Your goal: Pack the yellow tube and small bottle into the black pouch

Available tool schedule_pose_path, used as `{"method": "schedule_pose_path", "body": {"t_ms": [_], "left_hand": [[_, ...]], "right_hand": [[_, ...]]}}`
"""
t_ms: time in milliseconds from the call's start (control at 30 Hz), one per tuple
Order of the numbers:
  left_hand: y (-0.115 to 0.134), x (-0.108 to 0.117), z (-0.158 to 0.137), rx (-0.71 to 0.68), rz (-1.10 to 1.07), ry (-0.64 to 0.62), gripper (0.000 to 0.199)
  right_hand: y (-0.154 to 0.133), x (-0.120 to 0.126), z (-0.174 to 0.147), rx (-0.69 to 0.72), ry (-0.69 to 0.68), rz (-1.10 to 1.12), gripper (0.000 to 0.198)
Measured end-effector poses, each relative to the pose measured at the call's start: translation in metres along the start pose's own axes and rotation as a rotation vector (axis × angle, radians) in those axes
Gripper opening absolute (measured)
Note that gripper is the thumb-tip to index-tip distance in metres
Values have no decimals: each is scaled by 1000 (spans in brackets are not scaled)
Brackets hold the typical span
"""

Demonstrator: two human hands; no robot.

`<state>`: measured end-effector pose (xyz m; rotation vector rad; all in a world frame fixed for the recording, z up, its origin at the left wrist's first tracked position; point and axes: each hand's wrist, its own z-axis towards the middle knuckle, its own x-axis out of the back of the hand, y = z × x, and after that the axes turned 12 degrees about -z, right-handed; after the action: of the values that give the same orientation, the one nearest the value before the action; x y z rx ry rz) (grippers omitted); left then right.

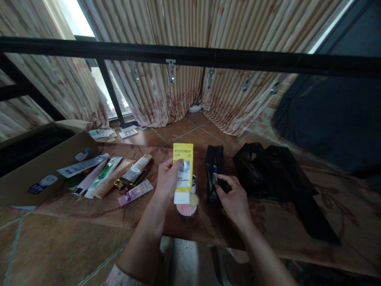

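Observation:
My left hand [166,176] is closed around a yellow and white squeeze tube [187,150] marked ECOOBIX, held upright with its white cap down. Behind and below it sit a round pink powder puff [187,209] and a small silver-capped container [194,184], both partly hidden. My right hand [233,198] pinches the right side of a black plastic bag [210,159] whose mouth gapes. At those fingertips a small white and blue item [214,171] shows inside the bag; whether the fingers also grip it is unclear.
Several cosmetic tubes [104,174] lie left on the brown cloth [119,214], with a pink tube [136,193] nearer. A cardboard box [59,167] stands far left. More black plastic bags [274,171] lie right. A dark metal rail [190,53] crosses before curtains.

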<state>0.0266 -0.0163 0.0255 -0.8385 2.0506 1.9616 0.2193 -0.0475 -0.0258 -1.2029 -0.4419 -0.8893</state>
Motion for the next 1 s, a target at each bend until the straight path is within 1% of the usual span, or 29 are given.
{"method": "schedule_pose_path", "body": {"t_ms": [200,467,667,1000], "left_hand": [[-3,3,3,10,-13,0,17],[-1,2,1,13,-12,-11,14],[-3,4,2,6,-12,-18,14],[-2,3,2,-9,-16,-34,13]], "right_hand": [[1,0,0,-15,-20,15,31],[0,0,0,-2,0,13,31],[0,0,0,-21,-21,1,32],[-1,1,0,18,12,-7,29]]}}
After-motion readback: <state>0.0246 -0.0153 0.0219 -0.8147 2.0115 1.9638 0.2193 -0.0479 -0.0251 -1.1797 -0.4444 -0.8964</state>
